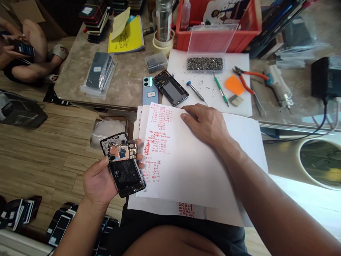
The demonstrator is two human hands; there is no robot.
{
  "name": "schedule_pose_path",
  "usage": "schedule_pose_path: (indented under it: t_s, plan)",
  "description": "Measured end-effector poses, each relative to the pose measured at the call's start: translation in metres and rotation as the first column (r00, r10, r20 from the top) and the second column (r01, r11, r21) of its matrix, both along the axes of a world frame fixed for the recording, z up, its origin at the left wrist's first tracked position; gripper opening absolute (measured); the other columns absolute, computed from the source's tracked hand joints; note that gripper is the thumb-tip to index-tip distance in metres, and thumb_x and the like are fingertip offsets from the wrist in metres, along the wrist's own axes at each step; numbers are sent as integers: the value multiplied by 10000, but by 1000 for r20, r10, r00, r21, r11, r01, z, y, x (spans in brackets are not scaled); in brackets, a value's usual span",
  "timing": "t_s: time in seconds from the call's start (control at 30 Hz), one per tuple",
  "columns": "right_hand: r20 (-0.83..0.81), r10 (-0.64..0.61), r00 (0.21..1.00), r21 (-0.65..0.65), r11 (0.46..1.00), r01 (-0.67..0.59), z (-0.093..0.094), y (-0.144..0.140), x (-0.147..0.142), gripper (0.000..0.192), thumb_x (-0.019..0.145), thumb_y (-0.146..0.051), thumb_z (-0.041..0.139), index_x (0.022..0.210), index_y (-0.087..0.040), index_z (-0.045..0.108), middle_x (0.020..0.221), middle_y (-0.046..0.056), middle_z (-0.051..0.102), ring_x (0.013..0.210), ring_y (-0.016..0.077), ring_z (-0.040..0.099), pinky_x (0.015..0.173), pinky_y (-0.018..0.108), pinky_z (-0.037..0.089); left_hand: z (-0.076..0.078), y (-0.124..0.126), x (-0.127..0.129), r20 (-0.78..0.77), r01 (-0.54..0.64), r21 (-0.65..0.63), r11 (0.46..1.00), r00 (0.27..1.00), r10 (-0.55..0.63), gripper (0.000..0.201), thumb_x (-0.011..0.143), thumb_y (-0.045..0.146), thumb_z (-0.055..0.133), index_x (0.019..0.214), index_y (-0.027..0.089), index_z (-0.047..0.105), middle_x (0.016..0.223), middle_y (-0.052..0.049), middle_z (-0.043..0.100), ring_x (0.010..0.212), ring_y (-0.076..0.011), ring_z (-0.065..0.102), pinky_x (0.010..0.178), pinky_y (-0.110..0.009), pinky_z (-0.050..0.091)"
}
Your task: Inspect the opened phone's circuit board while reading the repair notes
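My left hand (99,179) grips an opened smartphone (125,176) from its side and underneath, the thumb along its edge. A copper-toned circuit board (122,151) lies across the phone's upper part, above the black battery. My right hand (205,121) lies with fingers stretched out on white paper sheets (191,167) that rest on the lap and against the bench edge. Red handwriting runs down the left side of the top sheet. Just beyond the right fingers are a detached black phone housing (172,89) and a blue-grey phone (150,94).
On the bench stand a clear box of tiny screws (205,64), a blue-capped screwdriver (195,91), a green screwdriver (221,90), orange-handled cutters (246,78) and an electric screwdriver (279,87). A red bin (218,39) is behind. Another person (29,53) sits at the left, holding a phone.
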State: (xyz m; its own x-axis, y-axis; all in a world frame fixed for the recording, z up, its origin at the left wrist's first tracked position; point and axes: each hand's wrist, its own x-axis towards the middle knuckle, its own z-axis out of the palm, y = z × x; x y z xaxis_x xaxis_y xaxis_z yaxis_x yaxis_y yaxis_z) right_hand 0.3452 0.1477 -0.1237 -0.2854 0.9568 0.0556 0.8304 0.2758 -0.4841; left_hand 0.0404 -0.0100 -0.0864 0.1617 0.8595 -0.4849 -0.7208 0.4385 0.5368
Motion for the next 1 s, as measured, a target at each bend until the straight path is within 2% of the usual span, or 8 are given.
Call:
schedule_pose_path:
  t_s: [0.17, 0.3, 0.43, 0.63, 1.0]
  plan:
    - [-3, 2, 1000, 11, 1000, -2, -1, 0, 0, 434, 1047, -471, 509, 1265, -278, 832, 1129, 91, 829, 1011, 337, 764, 831, 454, 551, -3, -1, -3, 23, 24, 17, 1000, 999, -25, 571, 917, 315, 798, 1477, 234, 717, 1549, -148, 708, 1227, -369, 795, 1071, -534, 663]
    - [3, 6, 1000, 8, 1000, -6, 0, 0, 1, 434, 1050, -472, 505, 1263, -282, 833, 1128, 90, 826, 1018, 337, 765, 830, 450, 555, -3, 0, 0, 36, 9, 33, 999, 999, -10, 550, 927, 326, 783, 1462, 210, 729, 1519, -151, 727, 1194, -359, 810, 1050, -514, 674]
    - [3, -1, 1000, -4, 1000, 1, 1, -1, 0, 439, 1048, -467, 512, 1277, -270, 831, 1172, 93, 830, 1038, 353, 766, 839, 463, 555, -2, 0, -1, 22, 15, 16, 1000, 1000, -15, 548, 914, 322, 798, 1442, 182, 744, 1542, -159, 708, 1206, -360, 804, 1057, -509, 670]
    - [5, 1, 1000, -11, 1000, -1, 1, -1, 0, 439, 1051, -465, 511, 1283, -271, 830, 1195, 88, 833, 1047, 355, 769, 849, 467, 555, -3, 1, -4, 28, 19, -9, 1000, 999, -19, 587, 897, 305, 813, 1472, 229, 725, 1565, -159, 693, 1222, -374, 793, 1072, -539, 659]
    - [16, -4, 1000, -14, 1000, 4, 1, 0, 0, 452, 1051, -459, 508, 1285, -245, 832, 1187, 95, 832, 1042, 346, 768, 838, 444, 543, -3, 4, -1, 30, 20, -17, 1000, 999, -19, 570, 868, 318, 846, 1421, 207, 761, 1537, -169, 712, 1184, -358, 804, 1055, -525, 666]
